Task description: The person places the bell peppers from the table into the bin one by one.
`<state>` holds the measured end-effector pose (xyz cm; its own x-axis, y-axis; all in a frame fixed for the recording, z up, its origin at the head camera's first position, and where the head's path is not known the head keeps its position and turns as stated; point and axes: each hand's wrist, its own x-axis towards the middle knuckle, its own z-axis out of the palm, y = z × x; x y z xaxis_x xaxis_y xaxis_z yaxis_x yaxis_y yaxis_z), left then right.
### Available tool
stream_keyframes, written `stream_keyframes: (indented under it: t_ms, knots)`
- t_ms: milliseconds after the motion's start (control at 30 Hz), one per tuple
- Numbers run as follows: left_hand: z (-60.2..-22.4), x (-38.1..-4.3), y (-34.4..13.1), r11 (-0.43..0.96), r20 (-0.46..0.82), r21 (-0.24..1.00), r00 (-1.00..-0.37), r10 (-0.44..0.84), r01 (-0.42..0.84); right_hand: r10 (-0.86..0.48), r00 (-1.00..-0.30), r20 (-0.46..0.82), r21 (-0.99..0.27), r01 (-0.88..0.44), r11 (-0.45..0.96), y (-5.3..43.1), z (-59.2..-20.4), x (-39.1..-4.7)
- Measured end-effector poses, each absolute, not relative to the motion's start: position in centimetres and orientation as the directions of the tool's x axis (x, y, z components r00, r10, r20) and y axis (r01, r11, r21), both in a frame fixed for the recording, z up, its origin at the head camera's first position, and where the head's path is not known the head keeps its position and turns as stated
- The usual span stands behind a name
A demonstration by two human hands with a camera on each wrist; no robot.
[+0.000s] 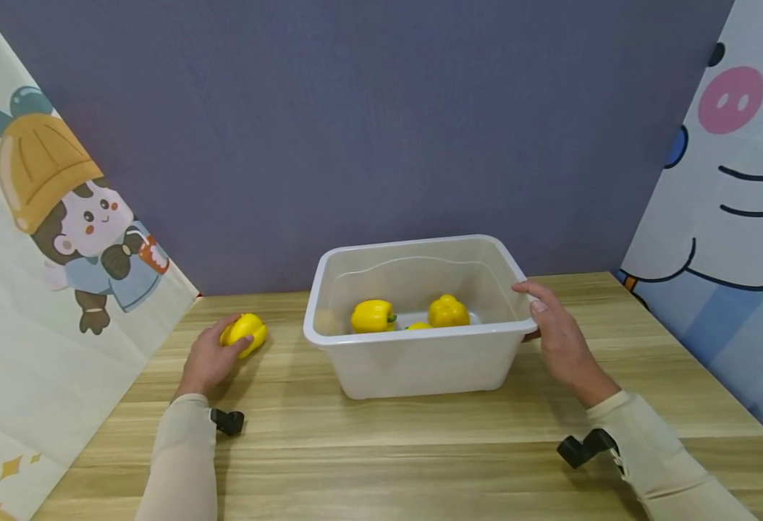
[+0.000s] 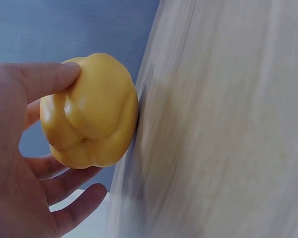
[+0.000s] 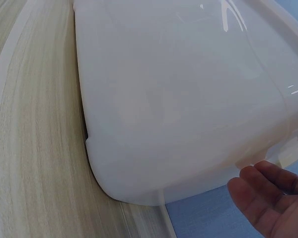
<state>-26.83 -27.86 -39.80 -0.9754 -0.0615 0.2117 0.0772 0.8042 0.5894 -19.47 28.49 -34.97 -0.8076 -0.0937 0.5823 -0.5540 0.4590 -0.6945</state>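
My left hand [image 1: 208, 360] grips a yellow bell pepper [image 1: 250, 333] at the left of the table. In the left wrist view the thumb presses one side of this pepper [image 2: 102, 106], which stands against the wood, and other fingers reach behind it. A white plastic bin [image 1: 420, 363] stands upright at the middle. My right hand [image 1: 565, 346] holds the bin's right rim; in the right wrist view its fingers [image 3: 253, 198] curl under the rim by the outer wall. Inside lie a yellow pepper with a green stem [image 1: 371, 317], another yellow pepper [image 1: 448, 312], and a partly hidden yellow one [image 1: 418, 326].
The wood-grain table [image 1: 381, 463] meets a dark blue-grey panel [image 1: 381, 130] behind the bin. Printed cartoon sheets flank it, one at the left [image 1: 3, 304] and one at the right [image 1: 746, 304]. Black mounts sit on both wrists.
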Motion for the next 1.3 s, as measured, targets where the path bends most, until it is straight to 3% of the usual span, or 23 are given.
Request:
stream_keyframes:
  t_ms: [1300]
  knots:
    - [-39.80, -26.99, -27.63, 0.739, 0.146, 0.670, -0.988, -0.042, 0.068, -0.074, -0.796, 0.601, -0.690, -0.563, 0.456, 28.39, -35.15, -19.61]
